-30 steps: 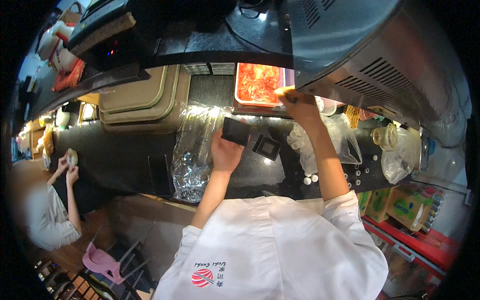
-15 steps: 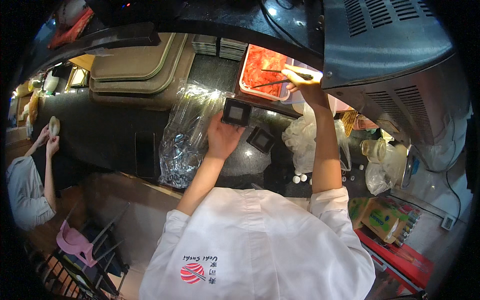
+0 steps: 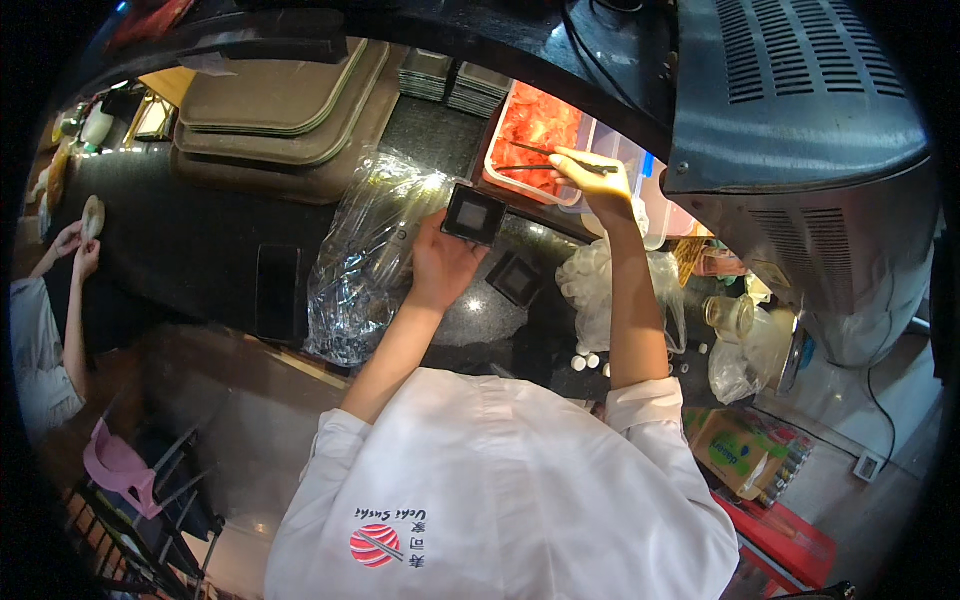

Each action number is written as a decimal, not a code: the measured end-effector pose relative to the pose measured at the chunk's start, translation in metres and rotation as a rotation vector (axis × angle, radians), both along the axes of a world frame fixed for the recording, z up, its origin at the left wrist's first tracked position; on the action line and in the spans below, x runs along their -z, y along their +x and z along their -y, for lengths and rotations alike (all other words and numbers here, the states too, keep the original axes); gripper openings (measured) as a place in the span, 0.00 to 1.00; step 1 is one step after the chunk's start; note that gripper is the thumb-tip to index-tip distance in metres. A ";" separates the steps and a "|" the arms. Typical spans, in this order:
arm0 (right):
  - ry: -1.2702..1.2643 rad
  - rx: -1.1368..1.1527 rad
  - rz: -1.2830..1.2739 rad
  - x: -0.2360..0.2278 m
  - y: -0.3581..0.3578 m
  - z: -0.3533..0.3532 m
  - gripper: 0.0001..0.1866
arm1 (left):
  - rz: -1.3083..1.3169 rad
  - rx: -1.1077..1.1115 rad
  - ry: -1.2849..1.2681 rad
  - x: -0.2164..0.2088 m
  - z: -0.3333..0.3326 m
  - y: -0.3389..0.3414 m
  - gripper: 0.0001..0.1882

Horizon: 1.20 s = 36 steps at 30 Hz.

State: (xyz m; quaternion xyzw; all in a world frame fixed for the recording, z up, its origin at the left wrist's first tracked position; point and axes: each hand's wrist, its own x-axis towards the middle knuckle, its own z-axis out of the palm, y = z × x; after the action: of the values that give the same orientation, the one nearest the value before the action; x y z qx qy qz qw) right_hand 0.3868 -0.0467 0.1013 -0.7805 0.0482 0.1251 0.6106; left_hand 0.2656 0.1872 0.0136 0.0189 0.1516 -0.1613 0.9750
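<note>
My left hand [image 3: 443, 268] grips a small black square dish [image 3: 474, 216] by its lower edge, in front of the open tub [image 3: 488, 160] of red-pink shredded food that looks like pickled ginger [image 3: 541, 112]. A pair of dark chopsticks [image 3: 530, 168] is in my right hand [image 3: 596, 184], fingers closed round them. Their tips are apart and reach over the near part of the ginger; I cannot tell whether they touch it. A second black square dish [image 3: 515, 279] lies on the dark counter, right of my left wrist.
Clear plastic wrap [image 3: 350, 262] and a dark phone-like slab [image 3: 278, 290] lie to the left. Brown trays [image 3: 262, 105] and stacked small plates [image 3: 478, 90] stand behind. A metal appliance [image 3: 800, 150] stands right, beyond a knotted plastic bag [image 3: 610, 290]. A co-worker's hands [image 3: 80, 245] hold something round.
The whole view has shifted slightly. My right hand has come a little nearer relative to the tub, and the chopsticks lie closer together. My left hand still holds the dish.
</note>
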 end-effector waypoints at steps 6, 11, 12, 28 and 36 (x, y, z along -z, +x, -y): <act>-0.688 -0.052 0.285 -0.023 -0.014 0.014 0.14 | -0.031 -0.022 0.098 -0.003 -0.005 -0.003 0.20; -0.484 -0.114 0.419 0.000 -0.019 -0.015 0.09 | -0.086 0.008 0.111 0.003 0.001 0.000 0.20; -0.448 -0.123 0.450 0.004 -0.018 -0.023 0.08 | -0.090 0.024 0.117 0.004 0.003 0.000 0.20; 0.011 0.099 -0.062 -0.001 0.002 -0.001 0.19 | -0.100 0.000 0.155 0.000 -0.001 0.003 0.25; 0.077 0.101 0.035 0.031 -0.001 0.008 0.16 | -0.082 -0.011 0.177 -0.010 -0.005 0.005 0.23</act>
State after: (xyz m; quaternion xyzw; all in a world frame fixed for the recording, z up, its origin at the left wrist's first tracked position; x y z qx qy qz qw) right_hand 0.3862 -0.0543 0.0703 -0.7550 0.0719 0.0824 0.6465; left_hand 0.2706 0.1922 0.0236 0.0975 0.2052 -0.1426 0.9633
